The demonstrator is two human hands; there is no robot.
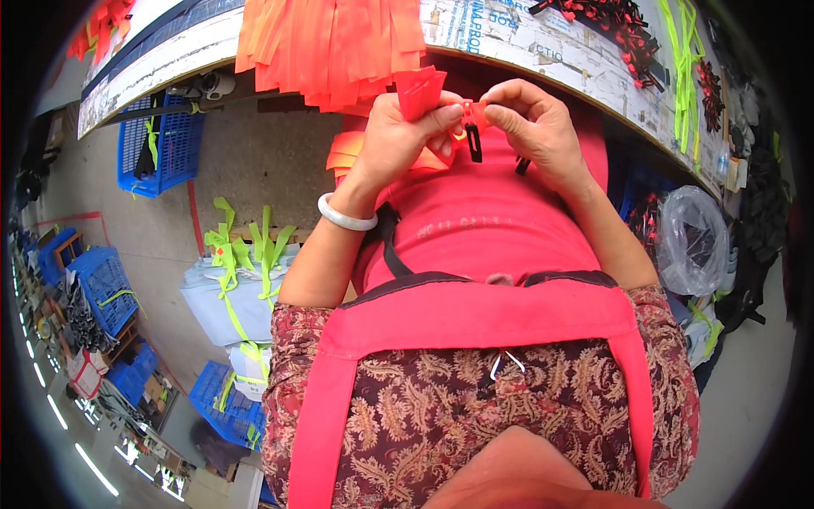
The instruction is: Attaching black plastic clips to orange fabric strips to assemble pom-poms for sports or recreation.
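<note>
My left hand [411, 127] is closed around an orange-red zipper strip [420, 92], whose folded end sticks up above the fist. Between my two hands, by the left fingertips, sits a small red zipper slider [469, 113] with a black pull tab [474, 144] hanging down. My right hand [543, 127] pinches at the strip's short end beside the slider, with thumb and forefinger together. Below its curled fingers dangles another black pull tab [522, 165], partly hidden. A thick bundle of orange-red strips [331, 51] drapes over the table edge beyond my left hand.
The worktable [500, 34] curves across the front. Black-and-red zipper pulls [623, 34] and neon-yellow strips [685, 76] lie at its right. More orange strips [343, 151] rest on my red apron [475, 220]. Blue crates [161, 144] and a grey bundle [212, 293] stand on the left.
</note>
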